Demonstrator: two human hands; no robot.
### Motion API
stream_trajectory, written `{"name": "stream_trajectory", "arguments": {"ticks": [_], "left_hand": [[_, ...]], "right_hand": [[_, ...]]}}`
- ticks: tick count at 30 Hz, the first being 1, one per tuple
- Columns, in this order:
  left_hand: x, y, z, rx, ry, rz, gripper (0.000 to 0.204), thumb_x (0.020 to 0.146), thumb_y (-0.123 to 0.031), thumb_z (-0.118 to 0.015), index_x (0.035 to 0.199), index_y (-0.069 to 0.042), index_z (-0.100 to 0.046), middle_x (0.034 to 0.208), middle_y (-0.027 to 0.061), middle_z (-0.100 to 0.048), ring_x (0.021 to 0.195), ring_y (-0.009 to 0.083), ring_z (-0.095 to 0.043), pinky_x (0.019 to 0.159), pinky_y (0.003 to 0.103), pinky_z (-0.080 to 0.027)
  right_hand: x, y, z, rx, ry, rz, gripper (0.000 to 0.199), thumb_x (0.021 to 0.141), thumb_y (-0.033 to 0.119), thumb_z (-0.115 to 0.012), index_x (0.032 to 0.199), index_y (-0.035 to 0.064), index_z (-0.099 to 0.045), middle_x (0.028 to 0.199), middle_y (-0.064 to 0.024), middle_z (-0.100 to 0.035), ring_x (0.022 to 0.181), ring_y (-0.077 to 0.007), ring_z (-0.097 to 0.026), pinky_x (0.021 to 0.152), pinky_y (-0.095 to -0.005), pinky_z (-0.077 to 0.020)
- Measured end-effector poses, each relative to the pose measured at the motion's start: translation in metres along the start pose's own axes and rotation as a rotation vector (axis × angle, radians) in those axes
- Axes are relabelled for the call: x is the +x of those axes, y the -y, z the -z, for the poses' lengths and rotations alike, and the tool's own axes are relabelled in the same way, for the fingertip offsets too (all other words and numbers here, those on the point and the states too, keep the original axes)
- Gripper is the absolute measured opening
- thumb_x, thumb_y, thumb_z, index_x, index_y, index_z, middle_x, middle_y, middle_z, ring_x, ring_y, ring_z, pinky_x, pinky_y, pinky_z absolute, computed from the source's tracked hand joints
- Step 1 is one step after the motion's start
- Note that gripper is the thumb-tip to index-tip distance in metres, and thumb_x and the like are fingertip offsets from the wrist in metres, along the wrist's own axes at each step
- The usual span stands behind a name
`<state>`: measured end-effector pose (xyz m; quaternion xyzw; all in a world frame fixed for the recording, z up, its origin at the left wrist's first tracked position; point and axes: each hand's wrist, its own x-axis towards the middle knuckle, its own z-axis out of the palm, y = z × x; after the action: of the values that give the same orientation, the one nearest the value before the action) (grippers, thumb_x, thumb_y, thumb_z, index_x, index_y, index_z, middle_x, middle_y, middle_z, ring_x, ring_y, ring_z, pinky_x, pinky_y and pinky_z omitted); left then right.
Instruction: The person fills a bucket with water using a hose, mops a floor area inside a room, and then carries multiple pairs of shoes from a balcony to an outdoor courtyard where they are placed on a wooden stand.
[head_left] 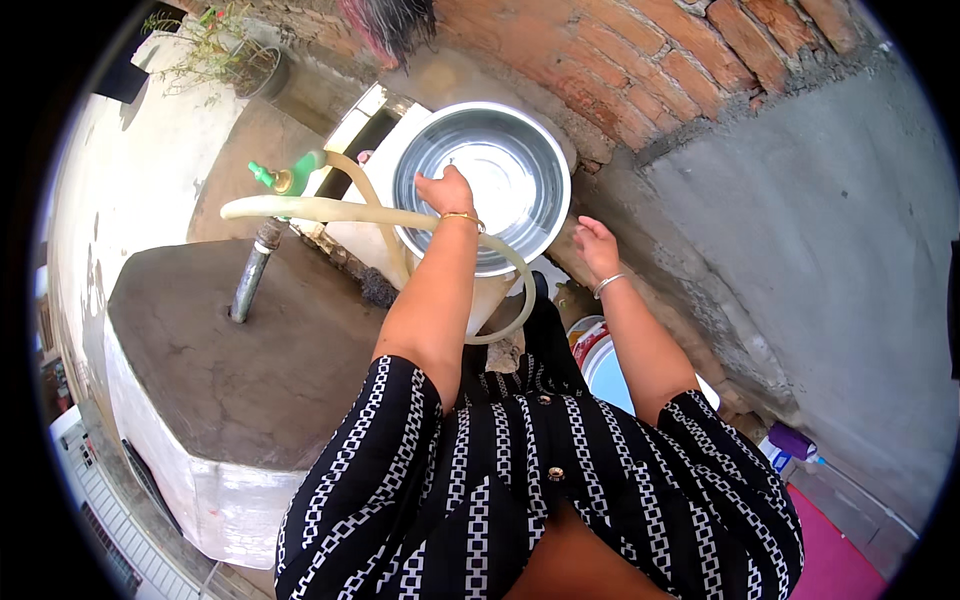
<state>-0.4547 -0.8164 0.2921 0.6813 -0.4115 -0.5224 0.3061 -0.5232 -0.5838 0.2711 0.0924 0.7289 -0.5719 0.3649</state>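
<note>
My left hand (pixel 445 191) reaches over a wide, shiny metal basin (pixel 553 190), fingers slightly bent and apart, with nothing visible in them. A gold bangle circles that wrist. To the right of the basin, my right hand (pixel 597 248) hangs in the air with loosely curved fingers, holding nothing that I can see; its wrist carries a silver bangle. A pale flexible hose (pixel 320 208) runs across the basin's near-left side, passes under my left forearm and loops round below it. The hose joins a tap (pixel 285 180) with a green handle.
The tap's metal pipe (pixel 252 280) rises from a brown cement slab (pixel 220 350). Below my right forearm stands a bucket (pixel 605 370) with pale blue contents. A brick wall (pixel 640 70) borders the far right side. A potted plant (pixel 262 72) stands far left.
</note>
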Motion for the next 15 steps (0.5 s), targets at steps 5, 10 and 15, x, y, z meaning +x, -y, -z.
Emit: {"name": "stream_trajectory", "arguments": {"ticks": [5,10,15], "left_hand": [[0.067,0.028,0.015,0.346,-0.281,-0.361,0.052,0.078,-0.015,-0.053,0.123,0.005,-0.037,0.126,0.0219,-0.04,0.117,0.0359,-0.038,0.1,0.043,-0.027],[0.126,0.046,0.029,0.272,-0.356,-0.093,0.032,0.081,-0.016,-0.053,0.109,0.0,-0.054,0.102,0.0185,-0.059,0.096,0.0316,-0.055,0.088,0.039,-0.039],[0.134,0.04,0.042,-0.022,-0.16,0.08,0.013,0.08,-0.009,-0.057,0.091,-0.001,-0.06,0.086,0.0071,-0.06,0.078,0.0172,-0.055,0.072,0.028,-0.043]], "right_hand": [[0.083,0.004,-0.03,0.129,-0.063,-0.222,0.031,0.088,0.022,-0.049,0.116,0.0074,-0.05,0.112,-0.0064,-0.054,0.103,-0.0196,-0.051,0.084,-0.0391,-0.0421],[0.117,-0.029,-0.05,0.559,-0.033,-0.192,0.023,0.087,0.01,-0.053,0.104,-0.0047,-0.054,0.1,-0.0138,-0.059,0.09,-0.0239,-0.058,0.08,-0.0378,-0.0479],[0.11,-0.038,-0.044,0.7,-0.126,-0.185,0.023,0.082,0.009,-0.059,0.101,-0.0053,-0.058,0.101,-0.0119,-0.061,0.09,-0.0216,-0.057,0.081,-0.0326,-0.046]]}}
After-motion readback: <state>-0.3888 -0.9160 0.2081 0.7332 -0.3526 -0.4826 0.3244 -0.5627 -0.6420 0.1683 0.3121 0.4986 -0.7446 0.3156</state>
